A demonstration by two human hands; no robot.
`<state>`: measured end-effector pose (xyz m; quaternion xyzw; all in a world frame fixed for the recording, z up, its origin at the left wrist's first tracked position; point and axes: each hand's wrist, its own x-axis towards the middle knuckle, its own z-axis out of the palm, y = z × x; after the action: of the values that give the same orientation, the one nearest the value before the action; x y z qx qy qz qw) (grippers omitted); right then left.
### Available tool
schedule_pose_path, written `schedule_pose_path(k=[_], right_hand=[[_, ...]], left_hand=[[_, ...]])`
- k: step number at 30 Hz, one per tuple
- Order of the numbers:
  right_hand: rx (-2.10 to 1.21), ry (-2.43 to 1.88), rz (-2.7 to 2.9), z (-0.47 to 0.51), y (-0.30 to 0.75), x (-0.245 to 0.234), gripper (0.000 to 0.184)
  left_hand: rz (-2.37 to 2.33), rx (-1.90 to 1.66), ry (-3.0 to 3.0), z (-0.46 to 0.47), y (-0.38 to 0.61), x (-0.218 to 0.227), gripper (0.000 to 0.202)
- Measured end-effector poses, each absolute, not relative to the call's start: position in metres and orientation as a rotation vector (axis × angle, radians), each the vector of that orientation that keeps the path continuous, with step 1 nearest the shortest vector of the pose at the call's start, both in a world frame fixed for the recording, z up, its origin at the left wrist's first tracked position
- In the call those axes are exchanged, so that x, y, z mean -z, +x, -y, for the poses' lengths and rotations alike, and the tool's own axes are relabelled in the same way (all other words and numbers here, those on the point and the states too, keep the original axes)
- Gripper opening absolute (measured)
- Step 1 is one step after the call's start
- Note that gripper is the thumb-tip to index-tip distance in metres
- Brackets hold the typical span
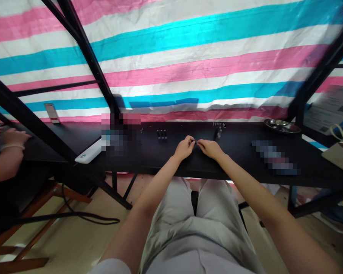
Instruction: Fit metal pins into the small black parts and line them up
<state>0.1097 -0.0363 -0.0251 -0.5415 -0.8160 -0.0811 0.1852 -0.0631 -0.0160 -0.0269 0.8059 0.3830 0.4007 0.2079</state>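
My left hand (184,147) and my right hand (210,148) meet over the middle of the black table (240,160), fingertips pinched together on a tiny part (196,142) too small to name. Both hands are closed in a pinch. Behind the left hand stand three small dark cylinders (161,134). Behind the right hand is another small dark piece (217,134), with a row of tiny metal parts (218,124) near the table's back edge.
A metal dish (281,126) sits at the back right. A white flat device (89,153) lies at the left by a black frame post (86,53). Another person's hand (13,140) rests on the table far left. A striped tarp hangs behind.
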Motion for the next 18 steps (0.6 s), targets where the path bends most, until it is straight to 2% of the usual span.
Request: schedule_pose_path(k=[18], right_hand=[[0.235, -1.574, 2.375, 0.0362, 0.1080, 0.0257, 0.030]], left_hand=[[-1.087, -1.022, 2.445, 0.0245, -0.0634, 0.0196, 0.018]])
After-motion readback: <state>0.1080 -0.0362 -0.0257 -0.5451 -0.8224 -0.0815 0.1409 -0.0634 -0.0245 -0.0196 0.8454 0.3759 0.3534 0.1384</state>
